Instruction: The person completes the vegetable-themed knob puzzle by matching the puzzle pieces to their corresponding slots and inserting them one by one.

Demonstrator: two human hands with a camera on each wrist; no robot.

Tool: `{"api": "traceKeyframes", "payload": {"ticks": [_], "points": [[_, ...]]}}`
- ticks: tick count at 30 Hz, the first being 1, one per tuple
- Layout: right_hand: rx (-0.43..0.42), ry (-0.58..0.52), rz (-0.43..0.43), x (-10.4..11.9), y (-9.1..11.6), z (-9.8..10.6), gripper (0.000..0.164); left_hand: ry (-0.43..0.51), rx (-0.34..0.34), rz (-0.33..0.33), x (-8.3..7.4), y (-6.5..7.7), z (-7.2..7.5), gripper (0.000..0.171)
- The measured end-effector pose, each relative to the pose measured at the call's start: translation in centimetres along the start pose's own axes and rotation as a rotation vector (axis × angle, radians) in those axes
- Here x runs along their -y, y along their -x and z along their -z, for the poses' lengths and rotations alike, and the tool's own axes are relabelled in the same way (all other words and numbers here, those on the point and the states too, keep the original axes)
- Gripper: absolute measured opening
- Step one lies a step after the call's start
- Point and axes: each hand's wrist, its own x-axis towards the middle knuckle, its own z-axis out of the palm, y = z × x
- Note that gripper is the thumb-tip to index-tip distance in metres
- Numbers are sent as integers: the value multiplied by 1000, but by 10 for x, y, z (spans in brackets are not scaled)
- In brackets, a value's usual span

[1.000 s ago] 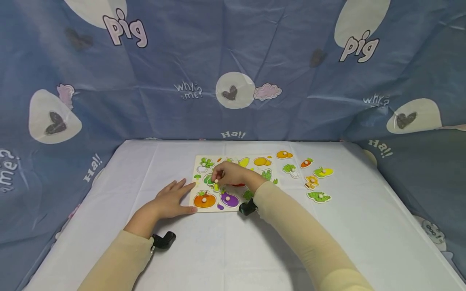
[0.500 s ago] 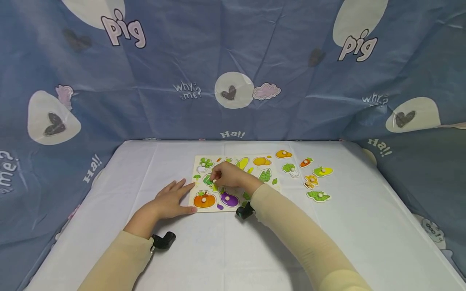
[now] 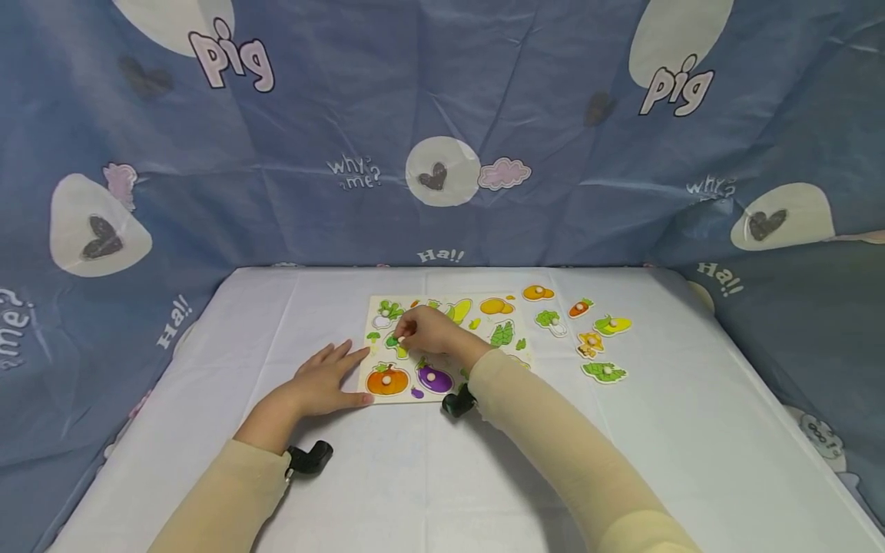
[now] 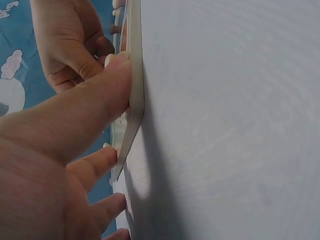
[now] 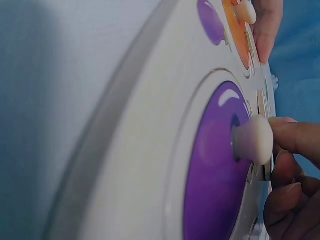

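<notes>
A wooden knob puzzle board [image 3: 375, 306] lies on the white table. My left hand [image 3: 325, 382] touches its left edge with fingers spread; in the left wrist view the thumb [image 4: 112, 82] presses the board's side. My right hand [image 3: 435, 332] reaches over the board and pinches the small knob of a broccoli piece [image 3: 402, 353]. That piece is over the broccoli picture and partly hidden by the fingers; whether it sits flush I cannot tell. The pumpkin piece [image 3: 380, 382], eggplant piece [image 3: 426, 375] and radish-like piece [image 3: 386, 321] lie in the board.
Right of the board lie loose knob pieces: potato [image 3: 532, 293], bok choy [image 3: 548, 318], carrot [image 3: 579, 309], corn [image 3: 618, 326], mushroom [image 3: 588, 349] and leafy green [image 3: 598, 372]. A blue printed cloth [image 3: 311, 223] hangs behind the table [image 3: 415, 476].
My right hand has shifted slightly left with the broccoli piece, which now covers more of its printed picture. The left hand has stayed in place at the board's edge.
</notes>
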Motion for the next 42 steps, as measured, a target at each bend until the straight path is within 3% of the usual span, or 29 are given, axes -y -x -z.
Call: {"api": "traceKeyframes", "payload": {"ticks": [22, 33, 42], "points": [[-41, -47, -6, 4, 5, 0, 5, 0, 2, 6, -2, 2, 0, 93], [-89, -48, 22, 5, 32, 28, 10, -8, 2, 13, -1, 1, -1, 93], [-95, -52, -18, 0, 64, 62, 16, -1, -7, -1, 0, 1, -1, 93]]}}
